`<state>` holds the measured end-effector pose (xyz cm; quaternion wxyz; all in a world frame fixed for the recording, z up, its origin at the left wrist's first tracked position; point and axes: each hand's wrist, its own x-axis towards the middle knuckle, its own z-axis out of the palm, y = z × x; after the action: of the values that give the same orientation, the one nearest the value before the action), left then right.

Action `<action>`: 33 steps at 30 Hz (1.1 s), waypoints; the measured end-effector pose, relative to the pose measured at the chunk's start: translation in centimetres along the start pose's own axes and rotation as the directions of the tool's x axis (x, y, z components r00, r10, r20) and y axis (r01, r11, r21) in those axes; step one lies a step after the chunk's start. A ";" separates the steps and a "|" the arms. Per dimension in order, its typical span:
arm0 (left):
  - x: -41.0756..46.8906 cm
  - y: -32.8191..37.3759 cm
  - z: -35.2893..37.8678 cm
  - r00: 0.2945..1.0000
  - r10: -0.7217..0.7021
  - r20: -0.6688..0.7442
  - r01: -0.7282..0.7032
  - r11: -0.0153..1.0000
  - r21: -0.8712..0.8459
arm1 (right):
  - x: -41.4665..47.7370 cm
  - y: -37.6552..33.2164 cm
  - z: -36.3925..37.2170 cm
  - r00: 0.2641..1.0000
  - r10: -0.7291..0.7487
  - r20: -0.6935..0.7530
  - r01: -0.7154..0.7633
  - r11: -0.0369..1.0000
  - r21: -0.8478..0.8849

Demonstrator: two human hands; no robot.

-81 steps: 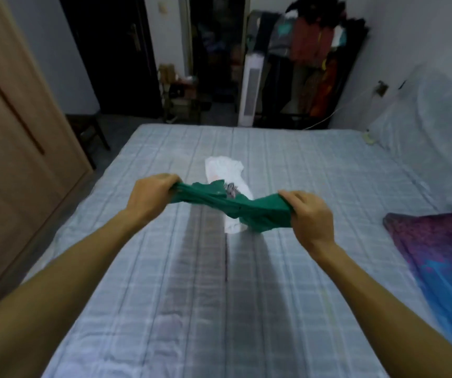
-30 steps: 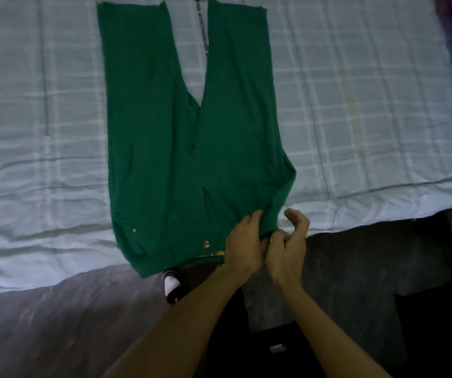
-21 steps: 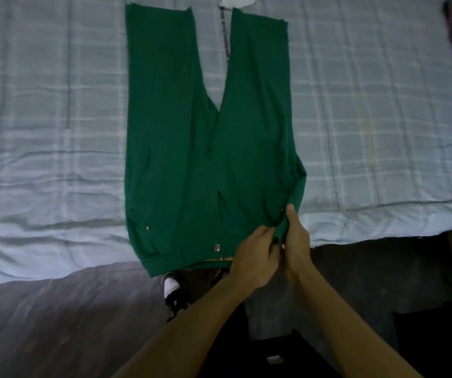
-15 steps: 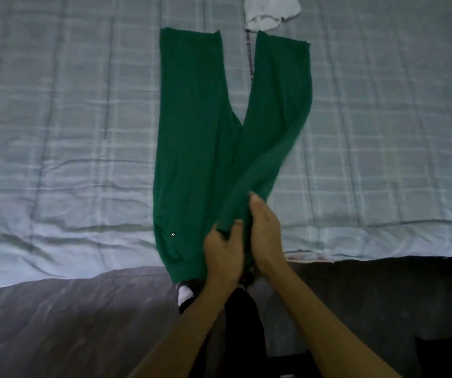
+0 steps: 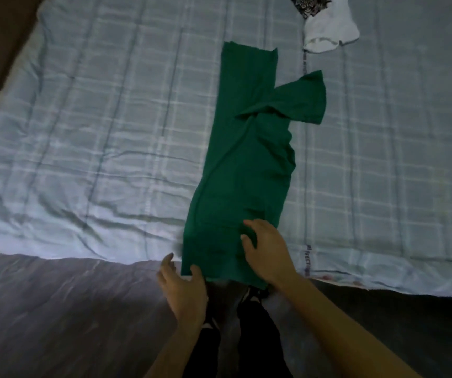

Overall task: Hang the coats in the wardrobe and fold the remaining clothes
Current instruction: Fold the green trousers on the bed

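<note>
Green trousers [image 5: 246, 159] lie lengthwise on the bed, folded in half with one leg over the other; the upper leg's end sticks out crooked to the right. My right hand [image 5: 265, 252] rests flat on the waist end of the trousers, fingers spread. My left hand [image 5: 184, 290] is at the waistband's near left corner, thumb on the cloth and fingers relaxed beside it at the bed's edge.
The bed has a pale blue checked sheet [image 5: 96, 118]. A white garment [image 5: 328, 28] lies beyond the trousers at the top right, with a dark patterned cloth [image 5: 310, 2] at the frame's top. The grey floor [image 5: 55, 309] and my dark-trousered legs are below.
The trousers went from bunched between my hands to spread flat, then the right leg was folded over the left. Both hands have let go of the waistband and now lie open.
</note>
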<state>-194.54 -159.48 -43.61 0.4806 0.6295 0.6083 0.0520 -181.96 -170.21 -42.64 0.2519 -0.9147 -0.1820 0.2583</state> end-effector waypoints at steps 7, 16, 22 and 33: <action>4.6 5.3 1.4 0.776 0.573 0.263 -0.617 0.776 0.132 | 1.3 -2.1 -0.3 0.999 -0.028 -0.026 0.026 0.997 -0.075; 8.2 9.9 5.9 0.623 0.633 0.461 -0.768 0.606 0.207 | 3.5 0.8 -2.1 0.994 0.080 -0.073 -0.080 0.997 -0.007; 11.3 15.2 11.4 0.546 0.658 0.519 -0.835 0.478 0.272 | 10.3 2.1 -5.5 0.947 0.273 -0.171 -0.205 0.920 0.334; 15.9 25.9 25.8 0.389 0.735 0.555 -0.910 0.210 0.359 | 25.9 6.4 -12.7 0.758 0.619 -0.205 -0.345 0.648 0.679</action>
<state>-155.18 -155.21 -48.30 0.2154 0.9730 0.0814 0.0150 -152.72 -168.04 -46.66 0.4821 -0.8316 0.2259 0.1580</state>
